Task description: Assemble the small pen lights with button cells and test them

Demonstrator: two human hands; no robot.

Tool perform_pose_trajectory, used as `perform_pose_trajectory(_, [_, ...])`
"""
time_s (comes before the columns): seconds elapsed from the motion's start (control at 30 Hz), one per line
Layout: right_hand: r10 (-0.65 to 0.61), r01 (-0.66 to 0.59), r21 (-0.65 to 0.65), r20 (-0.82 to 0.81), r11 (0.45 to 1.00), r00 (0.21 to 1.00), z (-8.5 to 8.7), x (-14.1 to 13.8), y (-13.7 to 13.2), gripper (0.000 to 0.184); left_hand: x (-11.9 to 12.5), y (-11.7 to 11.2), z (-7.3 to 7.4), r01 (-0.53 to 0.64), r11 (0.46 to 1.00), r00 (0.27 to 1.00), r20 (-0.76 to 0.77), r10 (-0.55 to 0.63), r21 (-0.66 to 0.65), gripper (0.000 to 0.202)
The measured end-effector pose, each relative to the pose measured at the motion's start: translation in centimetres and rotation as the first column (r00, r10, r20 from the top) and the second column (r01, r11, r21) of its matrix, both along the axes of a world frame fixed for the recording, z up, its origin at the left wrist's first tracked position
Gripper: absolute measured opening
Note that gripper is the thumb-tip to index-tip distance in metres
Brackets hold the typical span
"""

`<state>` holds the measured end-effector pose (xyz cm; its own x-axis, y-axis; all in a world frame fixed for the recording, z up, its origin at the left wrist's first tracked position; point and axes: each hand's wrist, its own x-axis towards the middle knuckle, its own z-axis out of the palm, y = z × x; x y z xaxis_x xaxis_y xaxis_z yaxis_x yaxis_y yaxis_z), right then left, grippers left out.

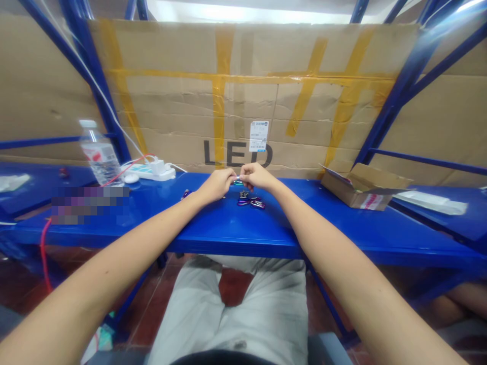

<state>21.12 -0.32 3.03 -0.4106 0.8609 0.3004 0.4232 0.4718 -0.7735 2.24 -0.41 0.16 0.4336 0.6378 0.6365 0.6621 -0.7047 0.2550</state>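
Above the blue table, my left hand (218,185) and my right hand (259,177) meet fingertip to fingertip, both closed in a pinch. Between them shows a small teal carabiner (238,182), partly hidden by the fingers. Just below my right hand, several purple carabiners (251,203) lie on the table, with a little heap of small silver metal pieces (243,194) behind them. Another small purple item (185,193) rests left of my left wrist, half covered by it.
A water bottle (99,154) and a white power strip (152,171) with cables stand at the left. An open cardboard box (361,187) sits at the right. Behind the blue table (236,233) rises a large taped carton (175,116) marked LED, between blue metal posts.
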Motion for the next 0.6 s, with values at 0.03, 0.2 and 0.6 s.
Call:
perform_pose_trajectory(0.03, [0.004, -0.004, 0.0, -0.003, 1.0, 1.0, -0.05, 0.05, 0.08, 0.024, 0.02, -0.04, 0.02, 0.001, 1.0, 1.0, -0.005, -0.001, 0.004, 0.019])
perform_pose_trajectory(0.2, [0.004, -0.005, -0.013, -0.03, 1.0, 1.0, -0.13, 0.06, 0.17, 0.024, 0.01, -0.15, -0.04, 0.0, 0.999, 1.0, -0.018, 0.001, 0.042, 0.02])
perform_pose_trajectory(0.6, [0.002, -0.006, -0.059, -0.066, 0.998, 0.998, -0.33, -0.09, 0.11, 0.023, -0.03, -0.16, -0.27, 0.005, 0.997, 0.996, -0.084, 0.002, 0.082, 0.021])
